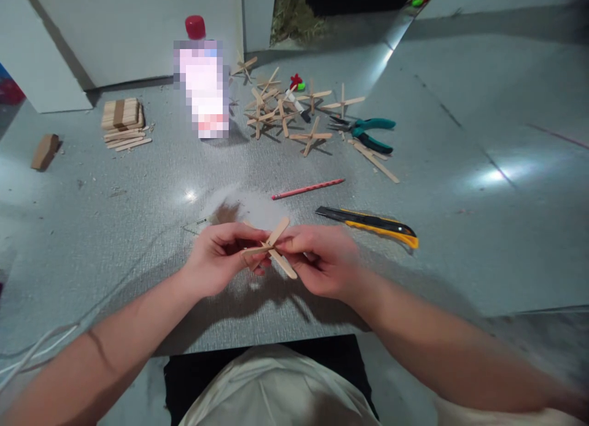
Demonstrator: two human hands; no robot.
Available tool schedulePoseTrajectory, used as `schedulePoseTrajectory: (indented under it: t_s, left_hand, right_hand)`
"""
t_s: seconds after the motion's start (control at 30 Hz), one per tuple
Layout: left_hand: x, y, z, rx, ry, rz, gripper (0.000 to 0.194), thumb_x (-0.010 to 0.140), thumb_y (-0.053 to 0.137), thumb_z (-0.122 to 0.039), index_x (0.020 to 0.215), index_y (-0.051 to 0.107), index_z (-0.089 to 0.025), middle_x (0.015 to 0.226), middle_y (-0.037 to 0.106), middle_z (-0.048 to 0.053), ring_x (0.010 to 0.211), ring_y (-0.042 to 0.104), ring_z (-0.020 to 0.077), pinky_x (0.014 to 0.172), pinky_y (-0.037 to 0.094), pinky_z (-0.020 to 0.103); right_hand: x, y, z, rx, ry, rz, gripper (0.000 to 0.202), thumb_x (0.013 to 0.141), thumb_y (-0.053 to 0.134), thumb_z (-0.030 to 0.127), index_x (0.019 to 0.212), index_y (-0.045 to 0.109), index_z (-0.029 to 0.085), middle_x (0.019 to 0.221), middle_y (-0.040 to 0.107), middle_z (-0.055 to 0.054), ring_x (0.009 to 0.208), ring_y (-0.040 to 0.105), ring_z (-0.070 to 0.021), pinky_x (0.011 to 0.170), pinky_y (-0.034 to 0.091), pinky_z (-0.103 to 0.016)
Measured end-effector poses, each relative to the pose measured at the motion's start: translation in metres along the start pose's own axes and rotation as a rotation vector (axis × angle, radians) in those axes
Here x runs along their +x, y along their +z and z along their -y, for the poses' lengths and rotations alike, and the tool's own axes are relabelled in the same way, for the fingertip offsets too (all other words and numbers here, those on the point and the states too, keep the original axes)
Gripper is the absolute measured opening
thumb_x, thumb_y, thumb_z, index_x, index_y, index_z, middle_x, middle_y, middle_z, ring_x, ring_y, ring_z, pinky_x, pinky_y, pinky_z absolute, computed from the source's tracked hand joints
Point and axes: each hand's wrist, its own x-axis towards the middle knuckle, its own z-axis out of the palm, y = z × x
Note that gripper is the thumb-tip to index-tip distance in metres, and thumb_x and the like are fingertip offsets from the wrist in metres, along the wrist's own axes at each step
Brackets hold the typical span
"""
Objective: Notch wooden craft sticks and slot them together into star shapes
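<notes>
Between my two hands is a small star-like piece made of crossed popsicle sticks (280, 261), raised over the near part of the table. My left hand (221, 254) pinches its left side, fingers curled behind and partly hidden. From the other side, my right hand (317, 257) grips a stick near the crossing with thumb and fingers. Just beyond the hands lies a pinkish-red pencil (308, 189). A yellow and black utility knife (372, 223) rests to the right of my right hand, its blade end pointing left.
Several similar crossed-stick pieces (310, 135) stand in a group at the back. Teal-handled pliers (368, 131) lie beside loose sticks (375, 159). A red-capped bottle (195, 27), its body blurred, stands left of them. Farther left are bundled sticks (120, 114) and a brown block (45, 151).
</notes>
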Motion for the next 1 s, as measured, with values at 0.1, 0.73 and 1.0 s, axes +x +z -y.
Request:
schedulePoseTrajectory:
  t_s: [0.1,0.73,1.0]
  left_hand:
    - [-0.0003,-0.0005,0.0009,-0.036,0.004,0.032,0.018,0.084,0.082,-0.015,0.100,0.079,-0.023,0.082,0.078,0.000,0.065,0.074,0.0108,0.056,0.061,0.017]
    - [-0.0014,-0.0018,0.0010,-0.091,-0.062,0.042,0.017,0.086,0.081,-0.015,0.101,0.074,-0.018,0.084,0.077,0.001,0.068,0.074,0.0097,0.059,0.061,0.016]
    - [-0.0027,0.0052,-0.0056,0.038,-0.008,0.005,0.016,0.083,0.084,-0.019,0.094,0.073,-0.017,0.076,0.075,-0.001,0.061,0.072,0.0093,0.058,0.060,0.016]
  right_hand:
    - [0.0019,-0.0007,0.0005,-0.010,0.004,0.001,0.019,0.090,0.059,0.006,0.096,0.061,0.023,0.088,0.076,-0.001,0.066,0.069,-0.0086,0.057,0.051,-0.018]
    - [0.0007,-0.0013,0.0068,0.056,0.107,0.013,0.019,0.096,0.056,0.009,0.107,0.063,0.023,0.090,0.077,-0.001,0.073,0.073,-0.0118,0.061,0.054,-0.022]
    - [-0.0027,0.0045,-0.0003,0.141,0.067,-0.073,0.028,0.095,0.058,0.005,0.107,0.066,0.029,0.094,0.078,-0.002,0.086,0.076,-0.0165,0.073,0.061,-0.030]
